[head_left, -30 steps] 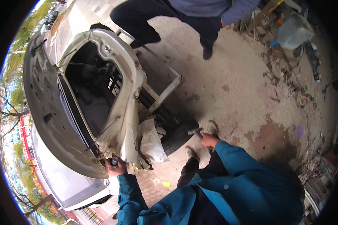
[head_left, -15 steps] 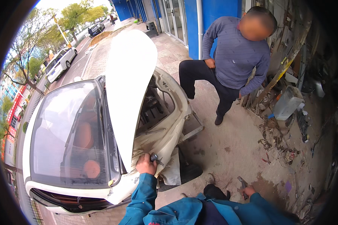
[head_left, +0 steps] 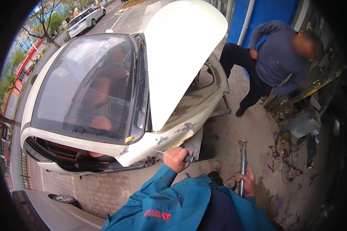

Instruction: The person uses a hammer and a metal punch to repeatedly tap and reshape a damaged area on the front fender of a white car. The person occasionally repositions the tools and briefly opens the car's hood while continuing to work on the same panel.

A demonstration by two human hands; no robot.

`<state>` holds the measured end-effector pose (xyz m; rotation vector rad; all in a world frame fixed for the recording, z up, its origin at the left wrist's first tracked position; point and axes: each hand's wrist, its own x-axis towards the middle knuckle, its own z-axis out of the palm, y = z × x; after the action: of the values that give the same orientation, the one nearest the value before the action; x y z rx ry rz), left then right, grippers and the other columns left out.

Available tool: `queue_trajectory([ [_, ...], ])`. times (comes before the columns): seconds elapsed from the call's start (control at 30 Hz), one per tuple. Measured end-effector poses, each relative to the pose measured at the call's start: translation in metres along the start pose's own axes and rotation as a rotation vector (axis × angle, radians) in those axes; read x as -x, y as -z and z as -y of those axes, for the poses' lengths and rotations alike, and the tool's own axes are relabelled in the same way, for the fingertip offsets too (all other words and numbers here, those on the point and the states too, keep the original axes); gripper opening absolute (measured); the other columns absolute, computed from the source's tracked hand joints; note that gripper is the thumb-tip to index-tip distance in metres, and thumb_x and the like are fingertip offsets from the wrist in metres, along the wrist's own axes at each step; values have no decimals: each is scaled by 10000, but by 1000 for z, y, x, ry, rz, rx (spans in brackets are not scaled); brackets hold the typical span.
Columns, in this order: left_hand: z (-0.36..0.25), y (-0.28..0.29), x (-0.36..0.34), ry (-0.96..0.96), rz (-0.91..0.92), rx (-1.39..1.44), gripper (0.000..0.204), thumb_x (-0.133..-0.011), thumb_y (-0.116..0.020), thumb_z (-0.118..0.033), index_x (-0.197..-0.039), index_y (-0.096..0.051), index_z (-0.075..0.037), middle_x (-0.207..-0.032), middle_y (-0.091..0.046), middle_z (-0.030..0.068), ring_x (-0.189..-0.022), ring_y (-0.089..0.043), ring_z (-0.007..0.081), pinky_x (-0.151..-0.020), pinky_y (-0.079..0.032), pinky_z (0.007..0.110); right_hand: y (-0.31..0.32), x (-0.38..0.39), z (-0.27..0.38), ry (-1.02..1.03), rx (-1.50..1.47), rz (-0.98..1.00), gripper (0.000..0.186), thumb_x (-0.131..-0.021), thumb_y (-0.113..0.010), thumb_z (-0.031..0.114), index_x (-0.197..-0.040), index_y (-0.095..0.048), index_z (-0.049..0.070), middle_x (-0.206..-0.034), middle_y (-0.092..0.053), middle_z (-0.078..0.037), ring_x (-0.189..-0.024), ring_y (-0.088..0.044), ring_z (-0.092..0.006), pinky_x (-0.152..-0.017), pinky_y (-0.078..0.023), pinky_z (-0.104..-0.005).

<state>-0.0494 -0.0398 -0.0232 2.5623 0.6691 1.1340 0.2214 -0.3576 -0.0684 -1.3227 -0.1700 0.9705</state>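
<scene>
My left hand (head_left: 176, 159) is closed round a screwdriver (head_left: 190, 159). Its dark, green-tipped handle sticks out on the right, and a thin shaft points left toward the fender. The white car's fender (head_left: 164, 139) lies just beyond this hand, with grey patches of worn or filled paint. In my right hand (head_left: 248, 180) is a hammer (head_left: 243, 163), gripped by its metal handle and held upright, head at the top, away from the car. The raised white hood (head_left: 181, 50) hides part of the open front bay.
A co-worker (head_left: 277, 65) stands beyond the car's front, one leg raised. Scrap and a pale plastic container (head_left: 305, 124) are piled along the right. A second car (head_left: 54, 210) is at the lower left. A yellow leaf (head_left: 129, 139) lies near the windshield corner.
My view has shifted, so the car sits further left and nearer. My left hand has drawn back off the fender edge with the screwdriver. My right hand has raised the hammer upright.
</scene>
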Motion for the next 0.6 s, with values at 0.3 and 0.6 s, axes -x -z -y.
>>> queue_trajectory([
  [0.3,20,9,-16,60,-153,14,372,-914,-892,-173,-731,-576,-104,-649,-573,78,-571,-599,310,-531,-470,459,-103,10,89,96,128,184,444,-930,-764,70,-1324,-571,1,-898,-678,-113,-668,-670,-179,-611,-587,-347],
  [0.6,21,-6,-57,147,-292,-21,343,-907,-903,-181,-746,-610,-102,-654,-552,63,-569,-585,298,-521,-458,452,-138,-38,82,-90,467,302,175,-975,-800,75,-987,-630,37,-743,-659,-41,-569,-601,-115,-568,-503,-281],
])
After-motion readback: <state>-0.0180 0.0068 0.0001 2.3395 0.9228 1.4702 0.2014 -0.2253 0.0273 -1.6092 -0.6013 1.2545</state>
